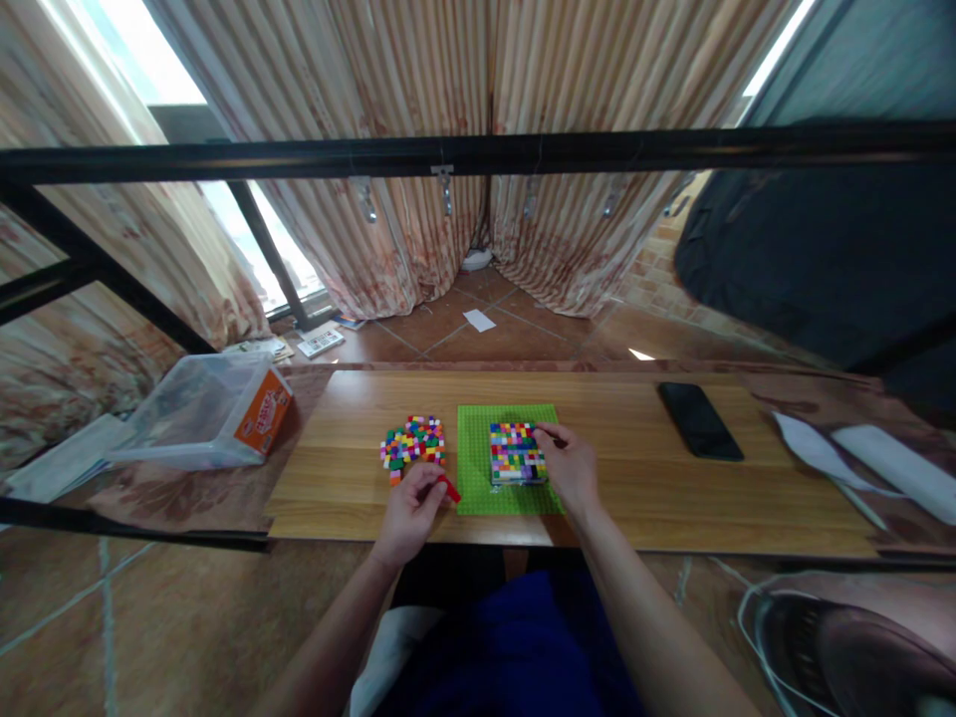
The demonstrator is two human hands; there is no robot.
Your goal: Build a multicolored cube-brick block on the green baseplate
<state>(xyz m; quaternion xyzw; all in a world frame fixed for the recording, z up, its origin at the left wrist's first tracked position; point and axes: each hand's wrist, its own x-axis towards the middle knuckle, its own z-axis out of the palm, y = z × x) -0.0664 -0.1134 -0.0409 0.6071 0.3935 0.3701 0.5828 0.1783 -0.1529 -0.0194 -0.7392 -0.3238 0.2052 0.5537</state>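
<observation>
A green studded baseplate [472,458] lies on the table in front of me. On it stands a block of small multicoloured toy bricks [515,456], built in rows. My right hand [572,466] is closed in a pinch at the block's far right corner; whatever is between the fingertips is too small to make out. My left hand [410,508] grips a slim red plastic piece [450,488] over the baseplate's near left edge. Just beyond that hand, a pile of loose toy bricks [412,440] in many colours lies left of the baseplate.
The wooden table [619,508] carries a black phone [700,420] on its right side. A clear plastic bin [201,398] with an orange label stands off the left end. Papers [822,453] lie off the right end. A black metal bar [478,154] crosses beyond the table, before curtains [418,90].
</observation>
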